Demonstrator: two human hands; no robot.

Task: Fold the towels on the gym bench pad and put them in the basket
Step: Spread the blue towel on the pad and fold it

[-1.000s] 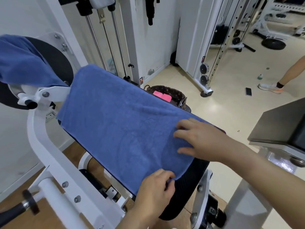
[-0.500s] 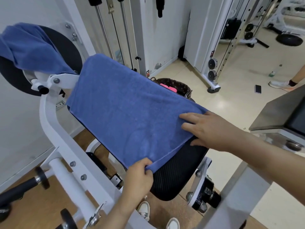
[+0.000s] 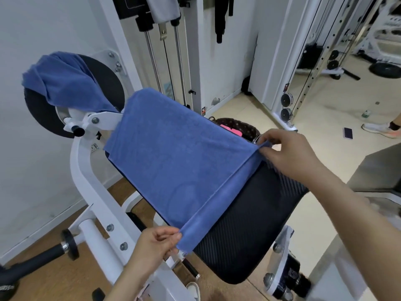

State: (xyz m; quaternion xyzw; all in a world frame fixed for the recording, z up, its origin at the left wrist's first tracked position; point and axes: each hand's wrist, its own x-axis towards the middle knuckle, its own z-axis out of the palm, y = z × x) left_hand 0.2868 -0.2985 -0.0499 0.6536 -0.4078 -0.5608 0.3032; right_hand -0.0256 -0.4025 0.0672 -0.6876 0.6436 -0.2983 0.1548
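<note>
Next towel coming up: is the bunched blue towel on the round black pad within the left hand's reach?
Probably not yet: the left hand pinches the flat blue towel. The bunched blue towel hangs past the white frame, unblocked.

A white steel frame (image 3: 86, 170) curves from 9 o'clock down to 6 o'clock. A round black disc (image 3: 104, 83) is bolted near its top at 10 o'clock, and a black bar (image 3: 43, 255) sticks out at 8 o'clock. Steel rods (image 3: 152, 61) rise at 12 o'clock beside hanging black straps (image 3: 220, 18). At 2 o'clock are two pulleys (image 3: 286, 98) and, farther off, a weight plate (image 3: 385, 70). At 3 o'clock a phone (image 3: 347, 133) lies on the pale floor near a sneaker (image 3: 377, 129).
</note>
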